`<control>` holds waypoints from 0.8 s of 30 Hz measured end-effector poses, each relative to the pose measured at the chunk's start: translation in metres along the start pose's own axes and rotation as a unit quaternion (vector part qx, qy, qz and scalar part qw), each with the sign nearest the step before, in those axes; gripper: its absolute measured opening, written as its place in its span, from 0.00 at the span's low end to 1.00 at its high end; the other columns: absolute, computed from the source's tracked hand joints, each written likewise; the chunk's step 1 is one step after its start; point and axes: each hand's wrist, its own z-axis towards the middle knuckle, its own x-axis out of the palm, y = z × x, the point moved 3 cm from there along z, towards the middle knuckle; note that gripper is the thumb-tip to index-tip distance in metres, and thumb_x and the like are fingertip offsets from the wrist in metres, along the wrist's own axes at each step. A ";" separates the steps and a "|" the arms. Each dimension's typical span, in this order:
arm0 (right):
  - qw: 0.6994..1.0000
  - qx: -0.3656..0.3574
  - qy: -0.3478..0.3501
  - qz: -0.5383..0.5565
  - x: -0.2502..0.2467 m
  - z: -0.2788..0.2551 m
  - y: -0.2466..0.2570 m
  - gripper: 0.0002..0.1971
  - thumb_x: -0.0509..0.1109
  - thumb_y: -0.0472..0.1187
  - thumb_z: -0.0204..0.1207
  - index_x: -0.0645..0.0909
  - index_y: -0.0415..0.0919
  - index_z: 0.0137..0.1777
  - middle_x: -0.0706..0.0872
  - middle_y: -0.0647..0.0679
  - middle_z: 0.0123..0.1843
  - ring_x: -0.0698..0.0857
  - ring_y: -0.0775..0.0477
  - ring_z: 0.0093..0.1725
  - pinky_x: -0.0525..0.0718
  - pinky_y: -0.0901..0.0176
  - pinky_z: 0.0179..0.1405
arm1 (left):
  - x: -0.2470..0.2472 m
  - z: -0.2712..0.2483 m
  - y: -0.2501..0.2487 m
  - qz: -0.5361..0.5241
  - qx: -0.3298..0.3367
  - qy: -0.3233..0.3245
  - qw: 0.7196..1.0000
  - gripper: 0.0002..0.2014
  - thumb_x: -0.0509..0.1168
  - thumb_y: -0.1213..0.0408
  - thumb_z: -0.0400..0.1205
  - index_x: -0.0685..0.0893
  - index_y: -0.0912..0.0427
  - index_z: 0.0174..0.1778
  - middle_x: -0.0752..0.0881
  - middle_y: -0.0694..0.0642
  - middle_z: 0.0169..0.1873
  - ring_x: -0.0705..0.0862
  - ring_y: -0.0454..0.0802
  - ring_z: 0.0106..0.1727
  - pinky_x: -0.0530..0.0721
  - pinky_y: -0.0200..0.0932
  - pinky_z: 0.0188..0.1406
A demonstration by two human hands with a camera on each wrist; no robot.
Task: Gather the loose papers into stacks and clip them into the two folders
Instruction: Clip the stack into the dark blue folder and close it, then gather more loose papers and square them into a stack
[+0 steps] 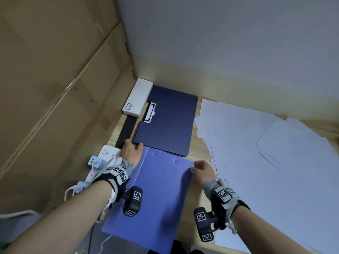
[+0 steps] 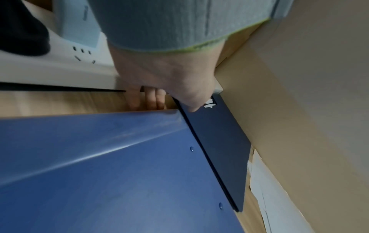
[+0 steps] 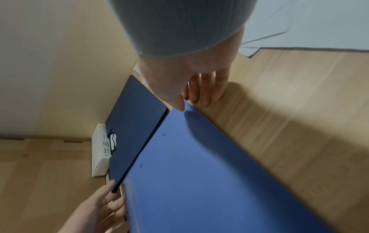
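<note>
Head view: nearest are two bare forearms with wrist-mounted camera rigs, both reaching onto the light blue folder (image 1: pixel 156 195) lying closed on the wooden desk (image 1: pixel 199 149). Left hand (image 1: pixel 131 153) sits at the folder's far-left corner, thumb on top near the edge of the dark blue folder (image 1: pixel 168 121), fingers over the desk beside it. Right hand (image 1: pixel 202 170) pinches the far-right corner, thumb on the cover. Dark folder lies closed just beyond, its near edge touching the light one, clip (image 1: pixel 150 111) at its left side. Loose papers (image 1: pixel 266 147) spread unstacked at right, none in either folder. White box (image 1: pixel 137 98) far left, power strip (image 1: pixel 108 154) near left, cardboard boxes (image 1: pixel 55 79) along the left.

Left wrist view: left hand (image 2: pixel 169 82) has its thumb tip pressed on the dark blue folder (image 2: pixel 219 141) corner, fingers (image 2: pixel 151 99) straight down behind the light blue folder (image 2: pixel 109 173) edge, touching the desk (image 2: pixel 60 100). Power strip (image 2: pixel 60 66) just beside.

Right wrist view: right hand (image 3: pixel 191 78) has its thumb on the light blue folder (image 3: pixel 199 173) corner, fingers (image 3: pixel 205 89) curled under its edge. Left hand (image 3: pixel 99 208) low at the other corner.
</note>
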 end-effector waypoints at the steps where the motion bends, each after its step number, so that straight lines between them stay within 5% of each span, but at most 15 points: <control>1: 1.000 -0.002 -0.001 -0.014 0.001 -0.005 -0.001 0.13 0.75 0.37 0.72 0.81 0.43 0.56 0.86 0.48 0.49 0.84 0.45 0.51 0.78 0.59 0.53 | 0.000 -0.002 0.001 0.019 0.000 0.002 1.000 0.23 0.64 0.51 0.81 0.74 0.67 0.62 0.85 0.67 0.53 0.85 0.68 0.52 0.75 0.48 0.42; 3: 0.999 -0.008 -0.004 -0.035 0.003 -0.021 -0.006 0.16 0.76 0.40 0.72 0.80 0.41 0.59 0.84 0.48 0.49 0.82 0.46 0.50 0.74 0.61 0.49 | 0.000 -0.018 0.007 0.050 -0.006 0.017 0.999 0.21 0.66 0.52 0.78 0.77 0.68 0.55 0.85 0.65 0.48 0.85 0.64 0.46 0.76 0.46 0.38; 5: 0.999 -0.008 -0.010 -0.042 0.006 -0.035 -0.016 0.18 0.77 0.42 0.71 0.79 0.40 0.59 0.84 0.47 0.50 0.83 0.45 0.51 0.73 0.61 0.46 | 0.002 -0.035 0.021 0.065 -0.016 0.049 0.997 0.18 0.70 0.50 0.71 0.77 0.63 0.37 0.82 0.58 0.34 0.81 0.56 0.32 0.74 0.42 0.30; 7: 1.000 -0.010 -0.006 -0.029 0.008 -0.048 -0.030 0.18 0.79 0.41 0.71 0.79 0.39 0.58 0.84 0.47 0.49 0.83 0.45 0.48 0.74 0.61 0.46 | 0.011 -0.051 0.041 0.052 -0.031 0.092 0.994 0.23 0.72 0.43 0.60 0.78 0.62 0.32 0.84 0.53 0.31 0.83 0.53 0.30 0.82 0.42 0.33; 11: 0.998 -0.006 0.017 0.058 0.002 -0.063 -0.069 0.10 0.79 0.38 0.70 0.84 0.40 0.49 0.91 0.43 0.50 0.88 0.42 0.47 0.86 0.50 0.51 | 0.024 -0.080 0.065 -0.064 -0.047 0.125 0.989 0.27 0.77 0.42 0.53 0.90 0.57 0.40 0.92 0.55 0.38 0.91 0.58 0.40 0.90 0.59 0.49; 14: 0.996 -0.031 0.008 0.086 -0.005 -0.063 -0.064 0.07 0.78 0.40 0.70 0.84 0.44 0.46 0.91 0.46 0.48 0.90 0.41 0.49 0.88 0.44 0.56 | 0.008 -0.099 0.039 -0.101 -0.010 0.101 0.990 0.14 0.78 0.51 0.65 0.86 0.55 0.36 0.91 0.52 0.36 0.90 0.57 0.41 0.88 0.52 0.47; 16: 0.993 -0.041 0.010 0.112 -0.016 -0.059 -0.043 0.09 0.76 0.40 0.71 0.85 0.42 0.50 0.90 0.47 0.48 0.89 0.42 0.49 0.87 0.46 0.55 | -0.005 -0.102 0.010 -0.105 0.027 0.077 0.991 0.10 0.77 0.56 0.71 0.82 0.55 0.36 0.87 0.49 0.34 0.87 0.56 0.41 0.84 0.46 0.44; 19: 0.988 -0.063 -0.009 0.143 -0.029 -0.042 0.000 0.08 0.72 0.33 0.70 0.83 0.42 0.48 0.89 0.45 0.47 0.88 0.42 0.47 0.87 0.47 0.52 | -0.017 -0.082 -0.022 -0.102 0.052 0.030 0.993 0.14 0.76 0.56 0.73 0.82 0.59 0.46 0.88 0.54 0.43 0.86 0.57 0.46 0.84 0.49 0.49; 21: 0.984 -0.066 -0.021 0.163 -0.034 -0.031 0.020 0.14 0.70 0.31 0.69 0.81 0.43 0.53 0.88 0.45 0.47 0.88 0.44 0.46 0.87 0.50 0.48 | -0.020 -0.067 -0.033 -0.105 0.067 0.011 0.992 0.14 0.76 0.55 0.74 0.84 0.59 0.49 0.89 0.58 0.48 0.87 0.59 0.49 0.86 0.55 0.54; 24: 0.981 -0.053 -0.008 0.186 -0.035 -0.014 0.040 0.21 0.69 0.28 0.71 0.78 0.42 0.63 0.85 0.46 0.48 0.85 0.49 0.42 0.83 0.59 0.41 | -0.020 -0.041 -0.042 -0.094 0.067 0.003 0.993 0.16 0.74 0.58 0.76 0.85 0.61 0.56 0.85 0.54 0.47 0.86 0.58 0.49 0.85 0.51 0.52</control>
